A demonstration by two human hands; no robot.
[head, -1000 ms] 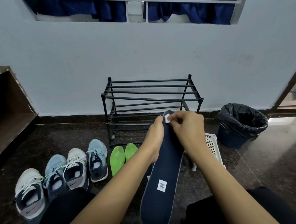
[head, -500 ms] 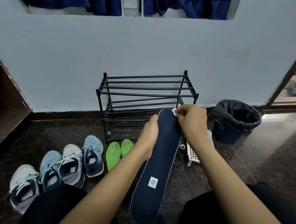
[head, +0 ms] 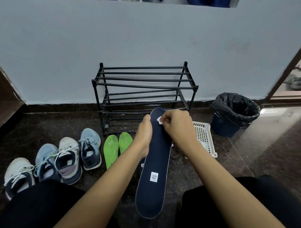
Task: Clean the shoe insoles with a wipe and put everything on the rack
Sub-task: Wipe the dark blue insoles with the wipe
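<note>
A long dark blue insole with a small white label stands tilted between my knees. My left hand grips its left edge near the top. My right hand pinches a small white wipe and presses it on the insole's toe end. Two green insoles lie on the floor just left of it. The black tube rack stands bare against the wall behind. Part of another dark insole shows under the held one.
Several sneakers sit in a row on the dark floor at left. A white plastic basket lies right of my hands, a bin with a black liner beyond it. A wooden shelf is at far left.
My right hand with the wipe has moved slightly back and forth across the insole's toe end. My left hand keeps the same hold. The camera has tipped downward.
</note>
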